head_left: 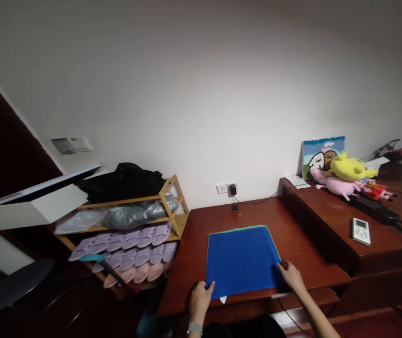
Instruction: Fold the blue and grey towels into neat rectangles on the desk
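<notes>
A blue cloth (241, 260) with a thin green edge lies spread nearly flat on the reddish-brown desk (187, 263). At its near left corner, my left hand (201, 296) pinches the edge between thumb and fingers; a wristband shows below. My right hand (290, 276) grips the near right corner, fingers closed and partly hidden. A small white tag (223, 299) sticks out from under the near edge.
A raised section at right bears a white remote (360, 231), a black adapter (375, 210), plush toys (349, 166) and a picture (322, 155). A plug (233, 189) sits in the wall socket. Left stands a wooden rack (175, 197) of slippers (130, 238).
</notes>
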